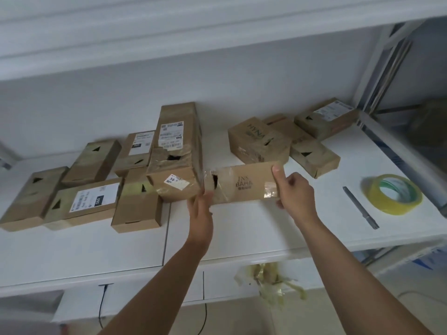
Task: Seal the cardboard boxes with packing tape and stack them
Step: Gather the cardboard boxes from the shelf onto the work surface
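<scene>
Both hands hold one flat box [242,183] by its ends, left hand [200,209] and right hand [294,192], just above the surface [242,238], probably to place it beside the tall box [179,151]; tape roll [391,193] waits right.

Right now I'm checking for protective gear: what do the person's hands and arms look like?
Both the left hand and right hand are bare, with no gloves. Both forearms are bare as far as the frame shows, with no sleeves, watch or wristband visible.

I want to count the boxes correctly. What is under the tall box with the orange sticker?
The tall box leans on a lower box with yellowish tape and another labelled box behind. Whether anything more lies beneath is covered.
</scene>
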### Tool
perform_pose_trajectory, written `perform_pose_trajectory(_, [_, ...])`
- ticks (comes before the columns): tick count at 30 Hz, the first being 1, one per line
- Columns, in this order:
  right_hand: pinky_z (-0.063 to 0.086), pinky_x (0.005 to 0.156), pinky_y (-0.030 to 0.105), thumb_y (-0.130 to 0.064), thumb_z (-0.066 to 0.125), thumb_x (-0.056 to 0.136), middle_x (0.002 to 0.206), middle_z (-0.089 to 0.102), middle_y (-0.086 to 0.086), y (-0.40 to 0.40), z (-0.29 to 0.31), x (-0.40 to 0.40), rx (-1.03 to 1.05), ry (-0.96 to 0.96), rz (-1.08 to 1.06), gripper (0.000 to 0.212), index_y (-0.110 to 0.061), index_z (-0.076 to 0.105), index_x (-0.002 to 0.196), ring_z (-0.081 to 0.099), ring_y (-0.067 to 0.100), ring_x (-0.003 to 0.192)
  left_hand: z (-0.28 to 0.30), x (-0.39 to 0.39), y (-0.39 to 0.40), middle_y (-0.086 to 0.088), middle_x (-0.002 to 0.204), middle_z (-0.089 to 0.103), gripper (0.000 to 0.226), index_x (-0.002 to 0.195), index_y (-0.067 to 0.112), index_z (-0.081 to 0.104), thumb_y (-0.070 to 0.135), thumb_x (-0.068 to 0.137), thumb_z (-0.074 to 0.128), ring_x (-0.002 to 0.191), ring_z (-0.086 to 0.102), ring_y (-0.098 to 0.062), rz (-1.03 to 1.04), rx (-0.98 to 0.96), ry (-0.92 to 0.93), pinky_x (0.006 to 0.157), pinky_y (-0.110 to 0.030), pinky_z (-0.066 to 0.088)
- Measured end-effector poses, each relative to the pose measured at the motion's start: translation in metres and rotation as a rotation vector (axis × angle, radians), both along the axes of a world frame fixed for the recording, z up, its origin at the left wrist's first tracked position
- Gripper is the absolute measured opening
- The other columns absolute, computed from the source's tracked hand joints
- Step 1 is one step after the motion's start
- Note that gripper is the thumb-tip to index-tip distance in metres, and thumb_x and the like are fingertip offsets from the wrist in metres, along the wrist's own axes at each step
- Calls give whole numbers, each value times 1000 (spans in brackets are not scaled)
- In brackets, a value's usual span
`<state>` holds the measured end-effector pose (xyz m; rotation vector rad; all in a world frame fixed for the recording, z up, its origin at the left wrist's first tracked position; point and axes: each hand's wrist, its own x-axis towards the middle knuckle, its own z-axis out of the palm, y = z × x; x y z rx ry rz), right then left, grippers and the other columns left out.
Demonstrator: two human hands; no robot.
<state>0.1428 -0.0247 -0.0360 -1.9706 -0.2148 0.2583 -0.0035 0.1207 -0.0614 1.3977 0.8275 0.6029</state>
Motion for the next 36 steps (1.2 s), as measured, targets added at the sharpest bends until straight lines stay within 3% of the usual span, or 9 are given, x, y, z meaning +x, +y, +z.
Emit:
perform_pose_trajectory(4, [52,83,43,-74,26,90,103,64,6,-5,-2,-2,-319,-40,171,63,-24,38,126,65,32,88,3,6,7,8,128,54,37,137,32,53,45,102,46,123,51,-13,-52,29,-4,104,-32,41])
perform_pose_trajectory(7, [53,71,32,-74,44,87,107,63,-2,-14,6,-9,-248,131,414,64,-38,23,137,66,20,81,10,20,13,11,104,58,28,117,20,47,44,103,45,99,55,-9,22,44,63,81,-29,40])
perform_pose_trajectory(10, [51,59,23,-59,68,82,104,63,-1,-23,7,-13,-215,233,566,65,-30,29,126,60,11,66,7,32,21,11,101,57,26,111,17,48,41,104,46,96,54,-5,19,24,108,85,-29,35])
perform_pose_trajectory(13, [54,66,27,-63,77,71,103,63,-4,-18,-2,-15,-266,217,507,70,-26,37,115,63,9,74,-1,37,23,2,130,57,44,127,27,57,56,95,49,129,49,-19,-106,82,146,99,-33,40])
perform_pose_trajectory(16, [55,79,36,-70,75,66,103,60,-8,7,-7,-19,-306,119,382,76,-22,38,110,61,12,91,2,37,16,1,155,29,62,155,24,31,49,101,47,145,29,-20,-128,83,231,115,-39,29])
perform_pose_trajectory(23, [43,57,31,-77,57,77,71,58,-4,91,-10,-10,-420,-163,216,66,-12,56,88,60,21,69,5,31,37,0,147,37,39,142,21,49,28,104,46,134,37,-18,-333,776,292,108,-29,34])
perform_pose_trajectory(29, [56,82,40,-37,49,97,88,73,1,106,-13,8,-216,-28,338,27,-19,67,104,70,19,83,12,50,52,-12,153,32,70,154,9,27,12,90,55,141,31,-35,-404,1235,576,113,-41,31])
perform_pose_trajectory(32, [54,78,34,-25,48,99,93,73,3,80,-8,11,-196,-170,273,34,-18,56,131,70,18,79,19,63,48,-24,161,12,74,155,-2,7,27,99,46,151,9,-37,-458,1347,854,122,-42,14])
perform_pose_trajectory(36, [44,71,28,-18,51,97,96,68,3,42,-5,40,-227,-377,104,26,-9,63,118,60,19,81,30,80,32,-23,164,-4,79,157,1,-1,39,100,39,152,-1,-40,-485,1426,840,123,-47,5])
